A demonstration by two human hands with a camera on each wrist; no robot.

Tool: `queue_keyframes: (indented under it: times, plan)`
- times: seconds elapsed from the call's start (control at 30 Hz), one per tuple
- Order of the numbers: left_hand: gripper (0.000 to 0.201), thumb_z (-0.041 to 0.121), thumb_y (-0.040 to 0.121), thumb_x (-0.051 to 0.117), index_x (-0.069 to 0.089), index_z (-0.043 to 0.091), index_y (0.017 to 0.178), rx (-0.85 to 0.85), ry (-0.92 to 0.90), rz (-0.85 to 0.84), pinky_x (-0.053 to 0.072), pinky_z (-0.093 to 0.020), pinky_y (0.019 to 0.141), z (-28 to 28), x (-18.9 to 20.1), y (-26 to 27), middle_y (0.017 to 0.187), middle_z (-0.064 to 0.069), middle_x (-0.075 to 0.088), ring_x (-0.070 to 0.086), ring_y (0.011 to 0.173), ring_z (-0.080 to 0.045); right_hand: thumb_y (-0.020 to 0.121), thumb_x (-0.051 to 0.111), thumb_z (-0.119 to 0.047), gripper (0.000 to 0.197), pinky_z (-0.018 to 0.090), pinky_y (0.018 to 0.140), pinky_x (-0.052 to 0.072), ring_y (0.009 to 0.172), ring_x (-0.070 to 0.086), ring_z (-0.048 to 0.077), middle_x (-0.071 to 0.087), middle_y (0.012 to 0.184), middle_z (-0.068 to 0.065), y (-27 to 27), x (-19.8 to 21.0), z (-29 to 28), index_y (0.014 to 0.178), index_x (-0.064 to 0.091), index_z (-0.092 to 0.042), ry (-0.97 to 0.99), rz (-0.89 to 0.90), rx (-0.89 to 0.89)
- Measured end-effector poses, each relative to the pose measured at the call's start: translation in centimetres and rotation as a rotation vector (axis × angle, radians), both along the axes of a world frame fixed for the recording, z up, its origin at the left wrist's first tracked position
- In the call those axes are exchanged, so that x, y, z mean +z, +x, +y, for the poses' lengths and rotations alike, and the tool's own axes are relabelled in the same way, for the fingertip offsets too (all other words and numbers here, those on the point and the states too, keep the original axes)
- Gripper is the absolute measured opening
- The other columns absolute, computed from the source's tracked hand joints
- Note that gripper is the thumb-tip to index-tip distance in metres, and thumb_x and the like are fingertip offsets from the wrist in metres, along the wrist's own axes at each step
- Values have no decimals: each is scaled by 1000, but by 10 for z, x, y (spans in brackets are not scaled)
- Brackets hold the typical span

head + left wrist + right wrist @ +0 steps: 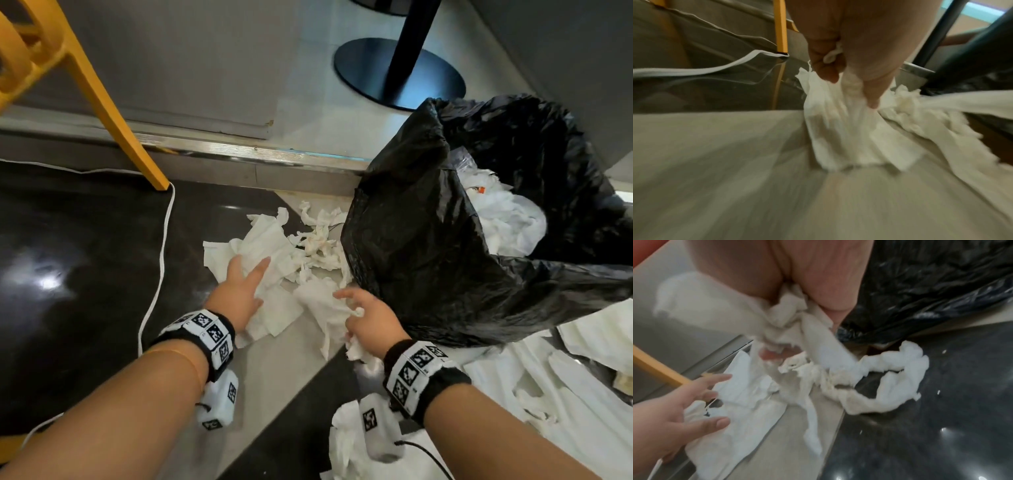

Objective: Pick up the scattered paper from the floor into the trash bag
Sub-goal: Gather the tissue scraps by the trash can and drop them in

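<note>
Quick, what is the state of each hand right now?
Left hand: pinches a paper sheet between thumb and fingers.
Right hand: grips crumpled paper.

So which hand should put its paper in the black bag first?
Probably right. The right hand grips a crumpled wad and is beside the trash bag; the left hand pinches a flat sheet farther from it.

Even indoor light is cast; glare is seen on the dark floor left of the fingers. Wrist views are smeared by motion blur.
</note>
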State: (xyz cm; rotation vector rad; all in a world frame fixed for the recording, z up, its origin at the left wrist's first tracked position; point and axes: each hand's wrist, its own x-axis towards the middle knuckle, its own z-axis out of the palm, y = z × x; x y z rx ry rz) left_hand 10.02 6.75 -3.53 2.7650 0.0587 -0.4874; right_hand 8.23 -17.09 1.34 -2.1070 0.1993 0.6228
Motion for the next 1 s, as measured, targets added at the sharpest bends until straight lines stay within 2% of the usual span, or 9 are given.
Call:
queue_keyframes:
  times: [0.07,0.17,0.23,0.37,0.53,0.63,0.73,0.87,1.0]
  plan:
    - [95,18,85,62,-8,49,141,-6,44,53,54,-41,85,3,-10,18,157,-9,-12,64,93,-31,76,48,0,29,27,60,48,59,52,10,57,70,-8,-1,4,-10,82,71,-17,-10,3,-12]
    - [103,25,82,65,-17,42,142,11,60,220,50,-44,92,7,-23,30,149,-13,22,58,110,-35,67,59,-24,16,39,63,49,59,50,15,52,61,1,-9,4,-17,67,61,-9,-18,-11,-3]
    - [81,29,85,60,7,27,146,16,96,282,48,-43,94,8,-27,28,133,-16,44,57,111,-33,70,70,-31,31,36,62,46,61,49,16,47,60,3,-11,0,-19,57,47,-14,-109,-20,35]
    - [21,20,88,50,55,9,104,-156,201,149,49,-38,84,4,-14,25,114,-14,55,57,101,-32,77,63,-13,34,28,62,43,65,50,19,44,60,0,-2,-6,-8,54,39,-17,-319,-74,85]
    - [14,17,78,62,61,7,88,-141,152,-7,48,-40,87,9,18,15,108,-8,46,48,104,-31,83,47,1,29,24,88,43,104,55,20,50,125,6,12,-19,18,98,59,-21,-340,-180,147]
    - [11,11,81,56,58,5,89,-120,80,27,48,-38,87,16,34,8,107,-12,54,56,101,-32,87,42,4,65,33,108,39,135,40,22,18,158,2,22,-28,35,137,39,-37,-469,-64,392]
    - [6,6,79,52,55,6,85,-119,36,-18,47,-37,84,21,46,-1,101,-14,59,58,97,-32,85,38,7,73,40,107,42,137,39,28,-5,161,3,25,-35,50,143,31,-37,-592,66,582]
    - [12,15,73,54,47,13,82,-100,-69,-89,50,-41,78,25,52,-19,94,-11,56,57,87,-33,90,36,1,46,39,100,45,123,51,32,33,146,14,22,-43,57,132,45,-14,-729,26,631]
    - [43,15,72,59,45,19,113,-157,-50,-21,52,-43,82,24,47,-24,106,-10,58,60,94,-35,85,57,-10,36,36,87,51,104,61,29,60,114,11,22,-37,52,120,47,-14,-608,-61,340]
